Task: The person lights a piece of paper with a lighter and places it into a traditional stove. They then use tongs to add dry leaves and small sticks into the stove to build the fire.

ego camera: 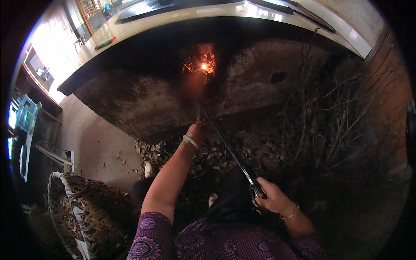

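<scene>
My right hand point(273, 196) grips the looped handle of long metal fire tongs point(229, 146), whose far end reaches toward the stove mouth. My left hand point(200, 130), in shadow with a pale bangle at the wrist, is closed around what looks like a stick point(199, 112) pointing at the opening. Beyond both hands, a fire point(204, 65) glows orange inside the dark firebox. The earthen stove front point(146, 100) spreads to either side of it. Smoke or haze blurs the ends of the stick and tongs.
Dry branches point(338, 120) stand at the right against the stove. Dry leaves point(211, 156) litter the floor near my feet. A woven basket point(100, 211) lies tilted at lower left. On the tiled stove top point(182, 14) are a large pan lid point(146, 11) and a red-and-green object point(105, 43).
</scene>
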Tool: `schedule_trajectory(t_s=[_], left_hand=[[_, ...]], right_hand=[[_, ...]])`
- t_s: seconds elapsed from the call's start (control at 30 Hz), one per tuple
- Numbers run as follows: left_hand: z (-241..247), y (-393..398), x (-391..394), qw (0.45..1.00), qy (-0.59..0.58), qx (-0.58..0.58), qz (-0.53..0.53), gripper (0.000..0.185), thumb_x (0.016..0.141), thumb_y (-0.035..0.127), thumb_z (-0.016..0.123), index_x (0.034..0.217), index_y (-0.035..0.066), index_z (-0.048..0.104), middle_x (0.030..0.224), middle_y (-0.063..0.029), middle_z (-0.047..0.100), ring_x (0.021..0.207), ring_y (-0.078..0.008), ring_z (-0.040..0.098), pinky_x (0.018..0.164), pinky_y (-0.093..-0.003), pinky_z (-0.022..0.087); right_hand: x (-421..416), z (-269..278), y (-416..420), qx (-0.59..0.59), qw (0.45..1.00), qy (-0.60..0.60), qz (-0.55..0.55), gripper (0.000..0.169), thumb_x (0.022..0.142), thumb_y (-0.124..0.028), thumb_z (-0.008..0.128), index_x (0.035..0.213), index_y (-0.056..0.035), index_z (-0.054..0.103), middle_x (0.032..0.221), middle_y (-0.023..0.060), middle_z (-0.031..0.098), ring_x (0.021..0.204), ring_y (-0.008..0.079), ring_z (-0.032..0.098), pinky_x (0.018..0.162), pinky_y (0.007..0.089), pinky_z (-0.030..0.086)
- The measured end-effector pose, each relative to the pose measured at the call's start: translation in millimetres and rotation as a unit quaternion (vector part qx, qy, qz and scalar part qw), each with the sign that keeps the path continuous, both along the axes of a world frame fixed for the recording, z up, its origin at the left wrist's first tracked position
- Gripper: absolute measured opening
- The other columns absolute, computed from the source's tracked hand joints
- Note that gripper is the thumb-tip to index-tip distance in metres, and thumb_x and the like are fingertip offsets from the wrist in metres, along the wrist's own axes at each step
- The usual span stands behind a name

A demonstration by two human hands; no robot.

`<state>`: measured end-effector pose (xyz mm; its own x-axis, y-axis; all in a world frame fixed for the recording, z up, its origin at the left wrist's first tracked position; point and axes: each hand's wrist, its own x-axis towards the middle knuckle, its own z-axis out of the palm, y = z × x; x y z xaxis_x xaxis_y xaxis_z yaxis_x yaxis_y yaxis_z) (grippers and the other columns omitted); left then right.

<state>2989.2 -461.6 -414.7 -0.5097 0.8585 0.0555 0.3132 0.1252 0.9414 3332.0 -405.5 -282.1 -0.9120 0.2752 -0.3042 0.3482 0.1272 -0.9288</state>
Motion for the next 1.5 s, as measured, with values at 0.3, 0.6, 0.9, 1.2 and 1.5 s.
schedule_trajectory(t_s=[0.3, 0.6, 0.9, 1.2, 1.5], left_hand=[[-46.4, -4.6, -16.0, 0.848, -0.502, 0.168, -0.025, 0.022, 0.082, 0.015, 0.055, 0.101, 0.006, 0.058, 0.099, -0.0069, 0.059, 0.096, -0.0242, 0.056, 0.080, -0.0384, 0.049], [-77.6, 13.7, -35.4, 0.980, -0.195, 0.001, 0.045, 0.042, 0.081, 0.026, 0.057, 0.117, 0.007, 0.047, 0.105, -0.0095, 0.058, 0.093, -0.0284, 0.057, 0.079, -0.0385, 0.046], [-37.4, 41.2, -28.1, 0.960, 0.275, -0.045, 0.037, 0.053, 0.063, 0.019, 0.075, 0.107, 0.005, 0.049, 0.090, -0.0137, 0.064, 0.085, -0.0318, 0.061, 0.072, -0.0387, 0.049], [-70.2, 33.8, -49.9, 0.969, 0.242, -0.001, 0.043, 0.055, 0.065, 0.019, 0.074, 0.112, 0.009, 0.047, 0.089, -0.0100, 0.065, 0.087, -0.0301, 0.062, 0.073, -0.0378, 0.050], [-104.5, 49.1, -63.4, 0.998, 0.003, 0.054, 0.029, 0.058, 0.065, 0.018, 0.074, 0.114, 0.009, 0.045, 0.089, -0.0099, 0.065, 0.087, -0.0298, 0.061, 0.073, -0.0372, 0.050]], right_hand=[[-1.4, -7.2, -8.9, 0.013, 1.000, -0.002, 0.018, 0.037, 0.070, -0.007, 0.068, 0.095, -0.0014, 0.042, 0.063, 0.0002, 0.044, 0.055, 0.0076, 0.043, 0.051, 0.0234, 0.040], [-8.9, -0.6, -6.6, 0.035, 0.999, -0.008, 0.010, 0.037, 0.069, -0.006, 0.068, 0.094, -0.0008, 0.041, 0.062, 0.0017, 0.044, 0.055, 0.0079, 0.042, 0.052, 0.0239, 0.040], [-15.4, -6.9, 8.1, 0.068, 0.997, 0.019, -0.008, 0.034, 0.068, -0.007, 0.068, 0.089, -0.0021, 0.041, 0.060, 0.0015, 0.044, 0.055, 0.0085, 0.042, 0.053, 0.0251, 0.040], [-26.1, -9.6, 7.1, 0.065, 0.998, 0.020, 0.006, 0.032, 0.069, -0.009, 0.067, 0.086, -0.0027, 0.041, 0.060, 0.0016, 0.044, 0.055, 0.0089, 0.042, 0.053, 0.0250, 0.040], [-25.7, -6.9, 7.8, 0.043, 0.999, 0.004, 0.000, 0.031, 0.069, -0.007, 0.067, 0.086, -0.0031, 0.041, 0.061, 0.0004, 0.044, 0.056, 0.0076, 0.041, 0.052, 0.0240, 0.039]])
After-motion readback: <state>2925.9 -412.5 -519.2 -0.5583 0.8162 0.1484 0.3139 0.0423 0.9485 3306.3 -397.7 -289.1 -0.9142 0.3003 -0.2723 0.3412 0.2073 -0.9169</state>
